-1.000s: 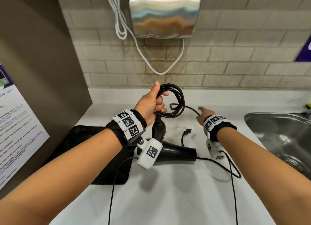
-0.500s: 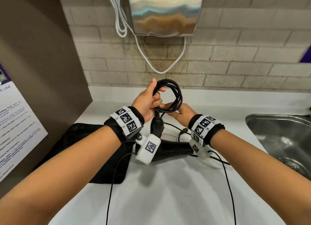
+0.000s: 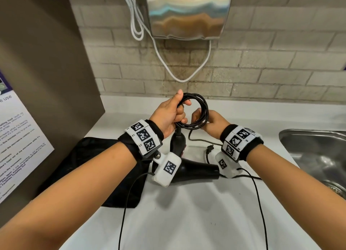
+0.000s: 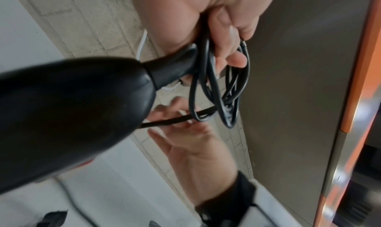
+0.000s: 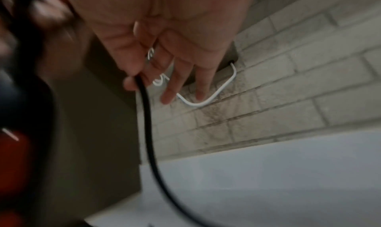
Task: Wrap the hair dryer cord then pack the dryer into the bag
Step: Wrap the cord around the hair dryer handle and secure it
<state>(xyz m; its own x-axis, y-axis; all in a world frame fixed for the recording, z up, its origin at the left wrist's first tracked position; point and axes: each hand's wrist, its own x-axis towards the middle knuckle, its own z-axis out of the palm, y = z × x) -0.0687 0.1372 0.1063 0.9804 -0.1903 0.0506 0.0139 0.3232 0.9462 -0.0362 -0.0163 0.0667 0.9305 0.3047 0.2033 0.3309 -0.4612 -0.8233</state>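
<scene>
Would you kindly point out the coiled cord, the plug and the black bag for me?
coiled cord point(image 3: 205, 107): head view, right side of the loops.
plug point(image 3: 210, 149): head view, its body, on the counter.
black bag point(image 3: 89, 156): head view, its flat cloth.

A white counter was seen running along a wall of pale brick tiles, darkly stained near the middle. A steel hand dryer was mounted high on that wall, with a white cable looped below it and coiled at its left. A brown panel was set on the left, bearing a printed notice. A steel sink was sunk into the counter on the right.
</scene>
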